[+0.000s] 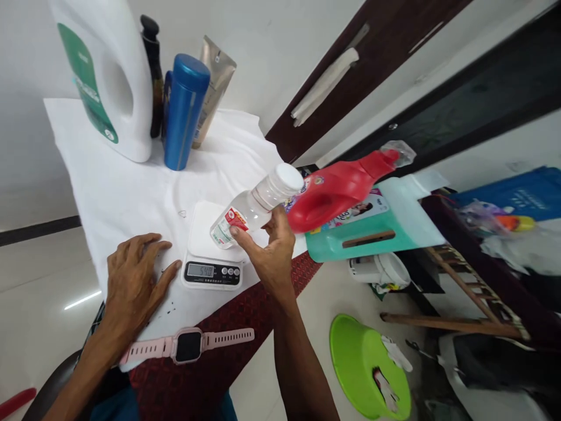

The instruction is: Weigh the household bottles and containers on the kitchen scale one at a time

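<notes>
In my right hand (pixel 274 251) is a clear plastic bottle (pixel 249 210) with a white cap and a red and white label, gripped at its side. The bottle leans to the right, its base over the white platform of a small digital kitchen scale (pixel 213 275). Whether the base touches the platform I cannot tell. The scale's display shows digits that look like 540. My left hand (pixel 135 278) rests on the white cloth left of the scale, fingers spread and holding nothing. A pink-strapped smartwatch (pixel 188 345) lies in front of the scale.
Behind stand a large white jug (pixel 127 88), a blue bottle (pixel 186 111) and a gold tube (pixel 214 88) on the white cloth (pixel 135 199). To the right are a red bottle (pixel 342 190) and a green jug (pixel 372 228). A lime-green tub (pixel 350 362) sits on the floor.
</notes>
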The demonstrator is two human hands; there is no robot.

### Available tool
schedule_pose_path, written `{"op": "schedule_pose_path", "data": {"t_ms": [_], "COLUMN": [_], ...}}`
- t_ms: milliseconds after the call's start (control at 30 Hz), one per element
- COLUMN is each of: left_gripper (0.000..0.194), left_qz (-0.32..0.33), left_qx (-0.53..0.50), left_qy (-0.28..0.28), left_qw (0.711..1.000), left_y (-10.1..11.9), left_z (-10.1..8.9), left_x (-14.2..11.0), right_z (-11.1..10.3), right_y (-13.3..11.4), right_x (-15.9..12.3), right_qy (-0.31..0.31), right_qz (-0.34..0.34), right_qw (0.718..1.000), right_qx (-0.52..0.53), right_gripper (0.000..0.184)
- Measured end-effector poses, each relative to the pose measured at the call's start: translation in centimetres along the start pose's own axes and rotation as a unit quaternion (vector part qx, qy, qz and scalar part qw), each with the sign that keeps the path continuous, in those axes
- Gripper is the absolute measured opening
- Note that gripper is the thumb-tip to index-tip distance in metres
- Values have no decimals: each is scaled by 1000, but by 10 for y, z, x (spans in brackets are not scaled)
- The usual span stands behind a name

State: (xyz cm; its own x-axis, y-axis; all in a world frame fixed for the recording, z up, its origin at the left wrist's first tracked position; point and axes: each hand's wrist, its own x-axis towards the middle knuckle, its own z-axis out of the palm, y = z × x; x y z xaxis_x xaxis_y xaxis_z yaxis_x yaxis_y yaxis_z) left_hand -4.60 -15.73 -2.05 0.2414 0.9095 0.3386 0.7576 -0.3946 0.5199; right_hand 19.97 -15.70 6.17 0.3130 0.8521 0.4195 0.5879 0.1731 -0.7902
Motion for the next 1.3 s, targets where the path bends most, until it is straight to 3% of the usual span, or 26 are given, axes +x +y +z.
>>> {"op": "schedule_pose_path", "data": {"t_ms": [133,333,433,667,833,1100,1233,1300], "left_gripper": [38,39,37,38,38,35,32,31], "left_qz": [7,-1,5,21,23,7,10,11], "left_qx": [4,-10,-7,7,11,6,2,2], "left_qy": [-11,0,3,-3,-7,12,26,30], "left_qw": [1000,1000,1000,1000,1000,1000,1000,999], "left_y": [-4,-1,-2,-6,-6,1,2,2], "left_z": [1,2,3,4,6,7,9,10], "left_x": [1,2,1,0,0,-2,-4,-5], "right_z": [-4,-20,-26,-5,11,14,14,18], "right_y": [19,80,102,123,139,143,125,110], "right_x": [27,96,117,140,155,155,148,144], "right_qy": [49,187,240,202,266,266,267,252], "right_qz": [-16,36,46,72,98,81,57,3], "right_qw": [997,972,957,966,948,933,908,910], "right_qx": [-54,-138,-156,-143,-144,-228,-316,-328], "right_gripper": [55,58,62,70,68,82,87,86]}}
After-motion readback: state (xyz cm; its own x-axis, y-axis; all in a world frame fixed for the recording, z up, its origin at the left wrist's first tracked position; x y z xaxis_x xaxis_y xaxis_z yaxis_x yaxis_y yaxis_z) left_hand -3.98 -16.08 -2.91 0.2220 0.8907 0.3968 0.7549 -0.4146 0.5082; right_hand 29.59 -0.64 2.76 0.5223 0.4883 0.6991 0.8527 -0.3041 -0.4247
